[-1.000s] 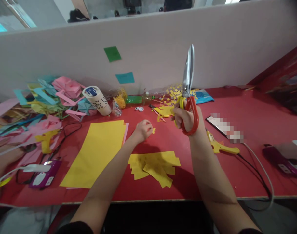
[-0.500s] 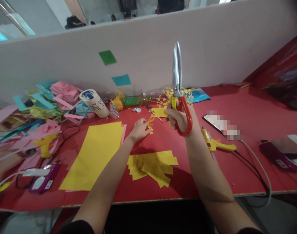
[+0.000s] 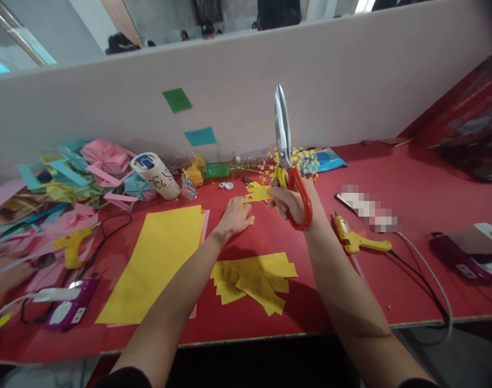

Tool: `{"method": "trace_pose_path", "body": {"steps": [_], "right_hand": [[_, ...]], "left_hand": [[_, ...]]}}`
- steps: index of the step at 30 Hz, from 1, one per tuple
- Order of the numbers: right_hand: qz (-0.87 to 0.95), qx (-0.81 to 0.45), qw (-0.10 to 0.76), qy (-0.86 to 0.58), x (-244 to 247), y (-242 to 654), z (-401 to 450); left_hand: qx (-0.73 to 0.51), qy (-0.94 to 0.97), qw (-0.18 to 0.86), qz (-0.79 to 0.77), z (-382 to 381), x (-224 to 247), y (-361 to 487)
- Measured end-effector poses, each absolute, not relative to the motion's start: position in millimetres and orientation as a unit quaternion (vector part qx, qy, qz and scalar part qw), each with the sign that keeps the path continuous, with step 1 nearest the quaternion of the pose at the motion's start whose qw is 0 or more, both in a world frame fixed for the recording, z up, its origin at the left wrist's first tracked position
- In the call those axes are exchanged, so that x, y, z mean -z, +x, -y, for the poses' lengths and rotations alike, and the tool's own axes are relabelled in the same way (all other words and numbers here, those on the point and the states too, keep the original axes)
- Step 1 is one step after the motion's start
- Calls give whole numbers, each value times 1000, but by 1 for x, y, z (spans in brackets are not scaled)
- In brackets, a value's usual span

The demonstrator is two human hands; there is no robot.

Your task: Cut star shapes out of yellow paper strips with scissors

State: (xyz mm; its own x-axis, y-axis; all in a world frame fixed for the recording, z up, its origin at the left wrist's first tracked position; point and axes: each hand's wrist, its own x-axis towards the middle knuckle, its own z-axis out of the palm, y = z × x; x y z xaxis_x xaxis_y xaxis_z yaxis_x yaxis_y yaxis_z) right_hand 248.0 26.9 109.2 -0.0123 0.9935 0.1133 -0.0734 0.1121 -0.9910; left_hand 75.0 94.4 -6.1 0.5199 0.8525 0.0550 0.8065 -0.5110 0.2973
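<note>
My right hand (image 3: 288,200) is wrapped round the red and yellow handles of large scissors (image 3: 283,126), whose blades point up and are closed. Its fingertips also touch a yellow paper piece (image 3: 260,192) with a jagged left edge. Just left of that, my left hand (image 3: 235,216) is low over the red table, fingers bent, with small yellow star cutouts (image 3: 251,220) at its fingertips; whether it grips any is unclear. Several yellow strips (image 3: 251,280) lie in a loose stack nearer me. Many small stars (image 3: 306,160) are gathered behind the scissors.
Yellow sheets (image 3: 160,253) lie left, beside a cup (image 3: 159,178), folded paper (image 3: 104,159) and a purple power strip (image 3: 73,307). Another person's hand (image 3: 11,280) is at far left. A glue gun (image 3: 361,241) and phone (image 3: 365,210) lie right.
The scissors and my right hand have moved slightly left and down. My left hand has flattened lower, and the star cutouts that dangled by its fingers are now mostly hidden.
</note>
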Motion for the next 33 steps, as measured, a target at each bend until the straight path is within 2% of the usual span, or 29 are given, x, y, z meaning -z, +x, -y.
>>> {"method": "trace_pose_path", "body": {"steps": [2,3,5,7,9,13,22,25,27,29,33], "right_hand": [[511,-488,549,-446,-109,247,-27],[511,-486,554,-442,-109,246,-27],[507,-484,563,-438,-107,243,-27],[499,-488,568,-436,-106,240,-27],[494,-503,567,-427,-104,237,-27],[495,-505,578,-407,-102,233,-24],[512,-508,549,-424,-101,219,-16],[530,-497,538,-427,-103,219,-14],[551,-487,530,-422,-103,223,-14],[583,-485,500,-418,-105,227,-14],[669,-467,368,-445,-108,231,-13]], "left_hand": [[-169,829,171,-505,-92,-2,73],[-230,799,236,-503,-89,-8,73],[-256,786,291,-481,-77,-23,76],[-312,717,443,-438,-61,-38,83],[-367,664,508,-407,-46,-53,91],[-464,598,465,-459,-28,-76,95],[-433,666,398,-459,-28,-96,71],[-410,667,416,-462,-28,-97,67],[-442,640,433,-456,-28,-95,64],[-493,598,433,-460,-30,-91,60],[-583,540,392,-465,-35,-84,48]]}}
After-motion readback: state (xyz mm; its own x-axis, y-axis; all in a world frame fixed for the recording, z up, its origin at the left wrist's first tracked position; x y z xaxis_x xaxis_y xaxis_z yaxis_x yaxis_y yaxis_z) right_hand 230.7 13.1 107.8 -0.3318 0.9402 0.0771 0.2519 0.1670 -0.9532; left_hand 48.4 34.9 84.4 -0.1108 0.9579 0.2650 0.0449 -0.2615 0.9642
